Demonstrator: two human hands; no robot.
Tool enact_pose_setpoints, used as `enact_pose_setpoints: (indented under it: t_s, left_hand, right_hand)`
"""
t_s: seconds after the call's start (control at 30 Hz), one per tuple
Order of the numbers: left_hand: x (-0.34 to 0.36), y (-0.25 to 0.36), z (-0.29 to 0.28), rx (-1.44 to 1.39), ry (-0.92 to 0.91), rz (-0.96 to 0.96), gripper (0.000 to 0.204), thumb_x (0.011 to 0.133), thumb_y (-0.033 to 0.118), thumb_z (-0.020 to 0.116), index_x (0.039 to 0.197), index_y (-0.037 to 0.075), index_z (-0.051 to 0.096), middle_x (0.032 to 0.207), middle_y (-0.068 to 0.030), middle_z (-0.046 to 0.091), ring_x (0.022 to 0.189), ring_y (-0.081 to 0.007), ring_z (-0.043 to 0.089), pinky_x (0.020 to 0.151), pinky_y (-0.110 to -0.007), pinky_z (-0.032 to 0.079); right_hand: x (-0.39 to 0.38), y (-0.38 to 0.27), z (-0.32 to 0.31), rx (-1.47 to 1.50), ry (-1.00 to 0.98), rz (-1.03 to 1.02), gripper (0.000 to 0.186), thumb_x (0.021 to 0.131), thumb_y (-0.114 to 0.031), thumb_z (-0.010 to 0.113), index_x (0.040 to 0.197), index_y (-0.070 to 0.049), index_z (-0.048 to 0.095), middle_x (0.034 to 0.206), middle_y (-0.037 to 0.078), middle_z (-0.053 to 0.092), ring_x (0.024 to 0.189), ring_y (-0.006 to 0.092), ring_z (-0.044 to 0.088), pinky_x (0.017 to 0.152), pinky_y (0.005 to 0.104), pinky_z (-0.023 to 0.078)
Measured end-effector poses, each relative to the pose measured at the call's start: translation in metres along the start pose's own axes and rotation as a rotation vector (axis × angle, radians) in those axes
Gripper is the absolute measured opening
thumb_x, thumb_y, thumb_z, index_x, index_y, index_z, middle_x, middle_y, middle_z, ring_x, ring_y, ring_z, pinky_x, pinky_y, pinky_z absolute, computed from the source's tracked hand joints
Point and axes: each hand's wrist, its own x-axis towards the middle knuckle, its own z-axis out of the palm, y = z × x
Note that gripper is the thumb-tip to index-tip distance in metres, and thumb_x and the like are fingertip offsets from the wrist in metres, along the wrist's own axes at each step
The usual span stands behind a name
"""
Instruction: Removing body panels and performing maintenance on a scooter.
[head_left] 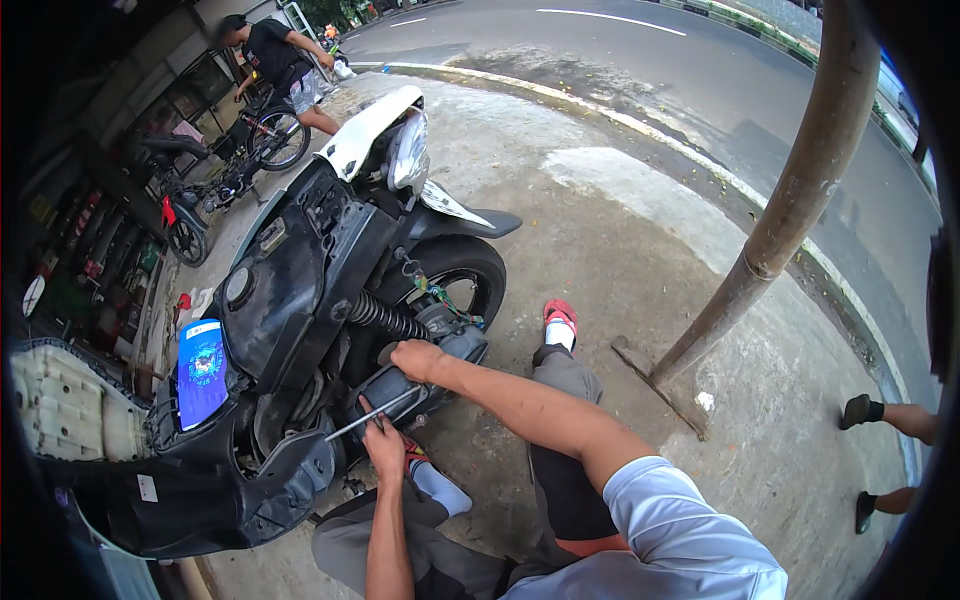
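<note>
A partly stripped scooter stands before me, its side panels off. My left hand is by the engine's lower side, its fingers closed around a long thin metal rod, whose end reaches the dark body panel. My right hand is closed just above the engine casing, next to a small dark round part. What its fingers grip is hidden. Beside the hands are the coil-spring shock absorber and the rear wheel.
The scooter's seat is tipped up at the left; a blue sheet lies near it. A leaning bamboo pole stands at the right, with another person's legs beyond. Another person walks near a motorbike at the back.
</note>
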Motion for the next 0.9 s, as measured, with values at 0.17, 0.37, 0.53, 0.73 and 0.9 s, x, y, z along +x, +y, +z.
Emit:
enact_pose_setpoints:
  t_s: [0.17, 0.37, 0.53, 0.73, 0.9]
  left_hand:
    - [0.010, -0.015, 0.000, 0.041, 0.004, 0.066, 0.056, 0.097, 0.013, 0.045, 0.148, 0.010, 0.021, 0.057, -0.0185, 0.056, 0.048, -0.0263, 0.056, 0.049, -0.039, 0.042]
    - [0.005, 0.008, -0.007, -0.012, -0.031, 0.009, 0.059, 0.097, 0.013, 0.045, 0.149, 0.011, 0.016, 0.057, -0.0167, 0.055, 0.045, -0.0210, 0.054, 0.047, -0.037, 0.042]
    - [0.004, 0.005, -0.007, 0.055, -0.030, 0.019, 0.059, 0.096, 0.013, 0.046, 0.148, 0.011, 0.017, 0.066, -0.0237, 0.058, 0.054, -0.0302, 0.059, 0.054, -0.038, 0.045]
    - [0.005, 0.004, 0.000, 0.054, -0.032, 0.028, 0.063, 0.093, 0.013, 0.048, 0.149, 0.015, 0.019, 0.089, -0.0319, 0.062, 0.085, -0.0488, 0.059, 0.073, -0.050, 0.045]
    - [0.012, -0.031, 0.007, 0.103, 0.047, 0.154, 0.059, 0.095, 0.011, 0.045, 0.148, 0.010, 0.018, 0.067, -0.0248, 0.058, 0.056, -0.0352, 0.060, 0.055, -0.039, 0.044]
  right_hand:
    - [0.011, -0.004, 0.000, -0.037, 0.079, -0.020, 0.011, 0.072, -0.006, 0.062, 0.080, 0.000, 0.067, 0.086, 0.019, 0.067, 0.084, 0.0340, 0.067, 0.075, 0.0421, 0.055]
    - [0.017, -0.005, 0.003, -0.105, 0.045, -0.040, 0.013, 0.072, -0.007, 0.062, 0.081, 0.000, 0.068, 0.087, 0.019, 0.067, 0.083, 0.0332, 0.067, 0.074, 0.0413, 0.055]
    - [0.018, 0.000, -0.003, -0.115, -0.009, -0.122, 0.013, 0.070, -0.007, 0.063, 0.079, 0.001, 0.067, 0.083, 0.020, 0.067, 0.080, 0.0345, 0.067, 0.073, 0.0409, 0.055]
    - [0.011, 0.013, 0.002, -0.122, -0.002, -0.209, 0.014, 0.068, -0.003, 0.063, 0.080, 0.002, 0.066, 0.082, 0.020, 0.067, 0.080, 0.0356, 0.067, 0.072, 0.0413, 0.054]
    - [0.013, 0.007, 0.002, -0.163, 0.000, -0.186, 0.014, 0.067, -0.003, 0.063, 0.080, 0.002, 0.066, 0.082, 0.020, 0.067, 0.080, 0.0347, 0.067, 0.074, 0.0404, 0.054]
